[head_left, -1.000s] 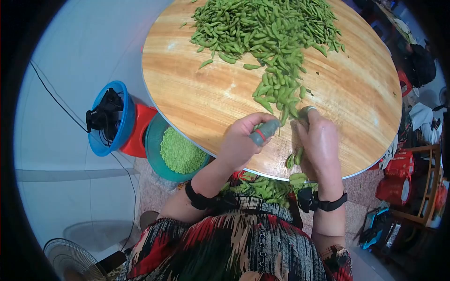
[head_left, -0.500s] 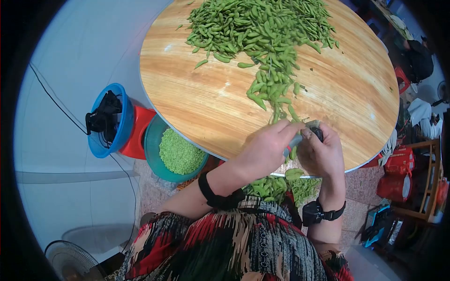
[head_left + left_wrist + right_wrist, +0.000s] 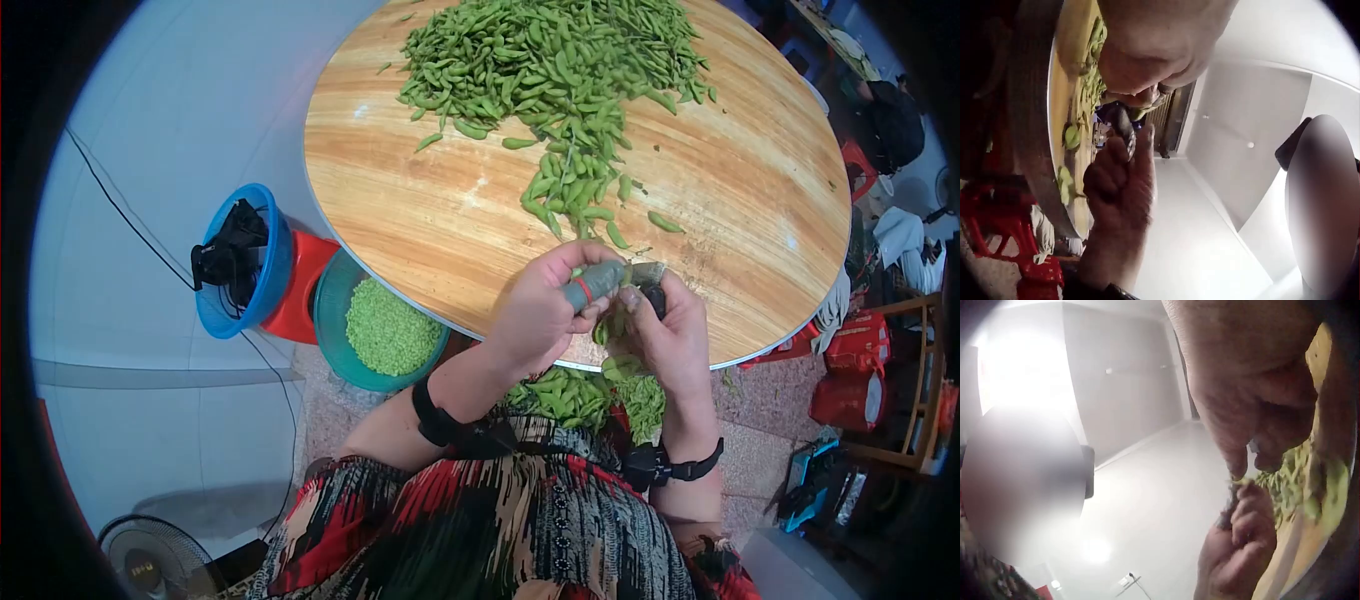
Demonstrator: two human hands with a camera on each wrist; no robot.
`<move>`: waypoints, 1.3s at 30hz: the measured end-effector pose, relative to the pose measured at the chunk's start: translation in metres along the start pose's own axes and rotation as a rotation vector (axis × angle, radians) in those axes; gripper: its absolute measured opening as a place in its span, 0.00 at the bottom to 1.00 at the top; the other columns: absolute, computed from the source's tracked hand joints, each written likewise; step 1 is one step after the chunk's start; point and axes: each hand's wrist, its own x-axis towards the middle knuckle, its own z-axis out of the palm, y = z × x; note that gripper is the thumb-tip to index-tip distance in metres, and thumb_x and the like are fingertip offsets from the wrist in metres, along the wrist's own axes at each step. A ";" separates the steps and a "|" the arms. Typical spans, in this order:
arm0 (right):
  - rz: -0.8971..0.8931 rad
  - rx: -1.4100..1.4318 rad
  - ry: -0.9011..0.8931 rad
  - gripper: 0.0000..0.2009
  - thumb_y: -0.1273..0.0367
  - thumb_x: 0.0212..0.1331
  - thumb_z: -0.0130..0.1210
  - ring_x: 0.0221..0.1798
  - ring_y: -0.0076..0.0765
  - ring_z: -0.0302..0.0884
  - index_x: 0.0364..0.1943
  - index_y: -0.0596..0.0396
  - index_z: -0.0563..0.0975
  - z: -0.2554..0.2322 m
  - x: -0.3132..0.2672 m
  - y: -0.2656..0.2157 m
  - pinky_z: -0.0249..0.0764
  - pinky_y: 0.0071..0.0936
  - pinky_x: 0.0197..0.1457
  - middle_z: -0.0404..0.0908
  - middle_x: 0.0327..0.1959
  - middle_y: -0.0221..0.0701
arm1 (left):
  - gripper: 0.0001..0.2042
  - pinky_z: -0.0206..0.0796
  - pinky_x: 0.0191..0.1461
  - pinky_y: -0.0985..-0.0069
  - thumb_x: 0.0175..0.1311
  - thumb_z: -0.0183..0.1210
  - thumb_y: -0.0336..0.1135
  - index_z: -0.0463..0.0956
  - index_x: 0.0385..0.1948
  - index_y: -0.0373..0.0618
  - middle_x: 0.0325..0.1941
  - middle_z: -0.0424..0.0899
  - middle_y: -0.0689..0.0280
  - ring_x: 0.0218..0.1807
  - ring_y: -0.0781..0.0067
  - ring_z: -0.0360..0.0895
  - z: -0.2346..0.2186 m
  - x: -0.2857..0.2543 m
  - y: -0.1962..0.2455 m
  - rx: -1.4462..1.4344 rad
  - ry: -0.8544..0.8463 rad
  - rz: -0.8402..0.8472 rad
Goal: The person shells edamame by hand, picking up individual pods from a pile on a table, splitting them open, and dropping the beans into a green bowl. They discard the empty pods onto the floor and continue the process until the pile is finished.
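Both hands meet above the near edge of the round wooden table, a green soybean pod (image 3: 628, 272) pinched between their fingertips. My left hand (image 3: 528, 310) has its fingers curled, with a grey cover and red band (image 3: 588, 290) on the thumb. Opposite it, my right hand (image 3: 682, 335) grips the pod's other side, its thumb bent toward a dark finger covering (image 3: 652, 298). The right wrist view shows the pod (image 3: 1244, 481) as a sliver of green, mostly hidden by fingers. Loose pods (image 3: 622, 368) lie under the hands at the table's edge.
A large heap of pods (image 3: 520, 75) trails toward the hands across the table (image 3: 400, 220). Lower left, a teal bowl (image 3: 325, 325) holds shelled beans (image 3: 390, 330), beside a red stool (image 3: 306, 285) and blue basin (image 3: 280, 240). More pods (image 3: 565, 395) lie below the table edge.
The hands, apart at first, have come together nearer the table's edge. The left hand reached across to the right, then drew back left. A loose pod now shows beyond the right hand.
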 end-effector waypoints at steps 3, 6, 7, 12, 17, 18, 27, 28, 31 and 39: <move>0.064 0.183 -0.081 0.07 0.68 0.59 0.50 0.17 0.12 0.59 0.31 0.58 0.72 -0.008 -0.002 0.004 0.55 0.13 0.19 0.69 0.17 0.21 | 0.08 0.48 0.21 0.93 0.59 0.48 0.23 0.70 0.40 0.41 0.32 0.73 0.68 0.25 0.88 0.64 -0.001 -0.004 0.002 0.138 -0.033 -0.003; 0.255 0.525 -0.282 0.09 0.65 0.61 0.47 0.13 0.12 0.54 0.30 0.56 0.71 -0.012 -0.009 0.003 0.50 0.13 0.15 0.66 0.15 0.21 | 0.07 0.49 0.22 0.92 0.59 0.49 0.24 0.71 0.38 0.42 0.35 0.75 0.67 0.27 0.88 0.66 -0.006 -0.005 0.002 0.228 -0.062 -0.129; 0.331 0.656 -0.367 0.10 0.64 0.63 0.46 0.11 0.12 0.51 0.30 0.56 0.70 -0.012 -0.010 0.001 0.47 0.13 0.14 0.65 0.14 0.21 | 0.06 0.51 0.23 0.92 0.58 0.50 0.24 0.72 0.37 0.42 0.35 0.76 0.68 0.28 0.88 0.68 -0.010 -0.005 0.000 0.121 -0.101 -0.104; 0.231 0.523 -0.305 0.12 0.62 0.65 0.41 0.15 0.13 0.52 0.33 0.57 0.69 0.000 -0.016 -0.003 0.51 0.13 0.18 0.67 0.17 0.23 | 0.05 0.59 0.27 0.90 0.57 0.55 0.25 0.72 0.34 0.42 0.34 0.76 0.69 0.30 0.86 0.71 -0.006 -0.004 -0.003 0.092 -0.020 0.073; 0.295 0.601 -0.357 0.11 0.63 0.66 0.39 0.16 0.14 0.53 0.32 0.56 0.68 0.000 -0.017 -0.010 0.51 0.13 0.18 0.68 0.19 0.23 | 0.04 0.65 0.32 0.87 0.57 0.57 0.27 0.71 0.31 0.43 0.30 0.76 0.70 0.29 0.83 0.73 -0.009 -0.004 -0.003 0.250 0.082 0.130; 0.296 0.601 -0.358 0.11 0.63 0.66 0.39 0.16 0.14 0.53 0.32 0.56 0.68 0.000 -0.016 -0.009 0.51 0.13 0.18 0.68 0.19 0.23 | 0.04 0.65 0.32 0.87 0.57 0.57 0.27 0.71 0.31 0.43 0.30 0.76 0.70 0.29 0.83 0.73 -0.012 -0.004 -0.005 0.249 0.084 0.131; 0.356 0.557 -0.277 0.07 0.68 0.65 0.41 0.15 0.12 0.51 0.34 0.54 0.70 0.004 -0.018 -0.008 0.49 0.11 0.16 0.68 0.18 0.22 | 0.04 0.66 0.32 0.86 0.57 0.56 0.27 0.72 0.32 0.39 0.28 0.75 0.69 0.29 0.83 0.72 -0.018 -0.005 -0.006 0.219 -0.136 0.094; 0.397 0.618 -0.284 0.07 0.68 0.65 0.41 0.15 0.12 0.52 0.33 0.54 0.70 0.003 -0.018 -0.010 0.49 0.11 0.16 0.67 0.18 0.21 | 0.04 0.66 0.33 0.86 0.57 0.56 0.27 0.72 0.32 0.39 0.28 0.75 0.69 0.29 0.82 0.73 -0.013 -0.007 0.001 0.109 -0.175 0.003; 0.341 0.511 -0.246 0.07 0.68 0.65 0.42 0.14 0.11 0.54 0.33 0.54 0.70 0.005 -0.015 -0.003 0.49 0.11 0.15 0.67 0.17 0.20 | 0.04 0.65 0.33 0.87 0.57 0.57 0.27 0.72 0.31 0.39 0.29 0.75 0.69 0.30 0.82 0.73 -0.011 -0.006 -0.006 0.214 -0.153 0.031; 0.293 0.562 -0.205 0.06 0.69 0.63 0.45 0.17 0.13 0.61 0.34 0.57 0.71 -0.002 -0.003 0.001 0.57 0.13 0.19 0.70 0.18 0.20 | 0.11 0.65 0.34 0.85 0.56 0.58 0.27 0.73 0.42 0.39 0.33 0.76 0.70 0.33 0.85 0.72 -0.019 0.002 -0.010 0.761 -0.005 0.347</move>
